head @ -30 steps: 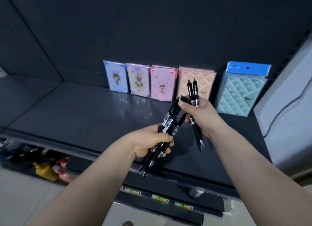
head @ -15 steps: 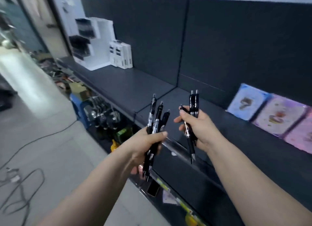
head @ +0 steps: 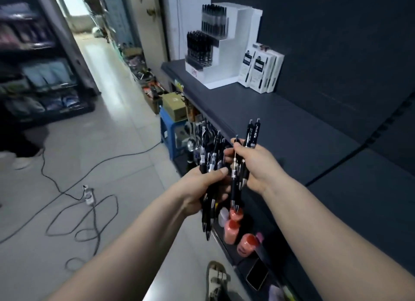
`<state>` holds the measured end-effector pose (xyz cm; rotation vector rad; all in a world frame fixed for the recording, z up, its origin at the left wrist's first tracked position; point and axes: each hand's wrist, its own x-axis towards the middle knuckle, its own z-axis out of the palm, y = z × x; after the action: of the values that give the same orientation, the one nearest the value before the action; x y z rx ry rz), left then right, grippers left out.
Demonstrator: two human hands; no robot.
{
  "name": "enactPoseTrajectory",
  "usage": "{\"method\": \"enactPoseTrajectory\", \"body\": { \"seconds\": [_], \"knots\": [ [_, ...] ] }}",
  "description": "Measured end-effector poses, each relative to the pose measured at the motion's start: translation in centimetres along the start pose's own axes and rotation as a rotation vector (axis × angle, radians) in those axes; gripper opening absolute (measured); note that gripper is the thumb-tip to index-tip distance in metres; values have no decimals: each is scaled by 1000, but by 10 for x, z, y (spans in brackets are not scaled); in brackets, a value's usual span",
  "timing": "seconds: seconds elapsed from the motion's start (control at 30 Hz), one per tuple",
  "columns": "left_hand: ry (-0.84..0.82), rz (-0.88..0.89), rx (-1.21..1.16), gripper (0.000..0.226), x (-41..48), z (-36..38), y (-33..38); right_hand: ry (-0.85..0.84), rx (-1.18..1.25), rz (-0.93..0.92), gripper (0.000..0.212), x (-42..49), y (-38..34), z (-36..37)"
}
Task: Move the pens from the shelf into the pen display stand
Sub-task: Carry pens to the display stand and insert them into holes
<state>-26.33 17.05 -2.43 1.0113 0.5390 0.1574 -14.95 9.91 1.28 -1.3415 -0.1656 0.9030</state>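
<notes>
Roughly upright, two bundles of black pens sit at the centre of the frame, none of them in the stand yet. The left-hand bundle runs along a near-vertical axis, clicker ends up and writing tips down, with the tips poking out below the fist. The right-hand bundle leans slightly rightward at its top. Two of its pens stand tall above the knuckles, and others hang lower with their tips pointing down (how many in all I cannot count). The left hand is curled round its bundle, thumb pressed across the barrels. The right hand grips its pens likewise, fingers wrapped. The bundles are just beside each other, over the front edge of the dark shelf. Farther along that shelf, in the upper middle of the frame, stands the white, stepped pen display stand. Two of its tiers are packed with black pens, and white boxes stand just beside it on the right. Below the shelf edge are red-capped bottles. A blue stool stands on the floor, and a cable loops at lower left.
</notes>
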Motion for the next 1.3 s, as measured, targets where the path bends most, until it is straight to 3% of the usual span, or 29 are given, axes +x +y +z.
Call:
{"method": "enactPoseTrajectory", "body": {
  "seconds": [0.27, 0.43, 0.5, 0.67, 0.83, 1.0, 1.1, 1.2, 1.3],
  "knots": [
    [111, 12, -12, 25, 93, -85, 98, -79, 213, 78, 11, 129, -48, 92],
    [-81, -43, -57, 25, 140, -129, 159, -133, 152, 79, 13, 195, -74, 136],
    [-84, -38, -35, 20, 162, -147, 176, -120, 113, 65, 14, 219, -78, 153],
    [-126, -50, 55, 22, 223, -192, 215, -42, 158, -52, 15, 277, -85, 197],
    [-294, -132, 101, 33, 279, -241, 272, 98, 174, -70, 26, 326, -93, 245],
    [-431, -183, 128, 29, 325, -268, 311, 165, 232, -110, 33, 362, -102, 274],
    [-470, -152, 164, 17, 347, -272, 327, 320, 134, -177, 23, 376, -114, 273],
    [-467, -119, 196, 26, 371, -276, 346, 548, 23, -397, 15, 387, -132, 261],
    [-428, -91, 213, 12, 395, -282, 361, 580, -26, -419, 16, 396, -146, 246]
  ]
}}
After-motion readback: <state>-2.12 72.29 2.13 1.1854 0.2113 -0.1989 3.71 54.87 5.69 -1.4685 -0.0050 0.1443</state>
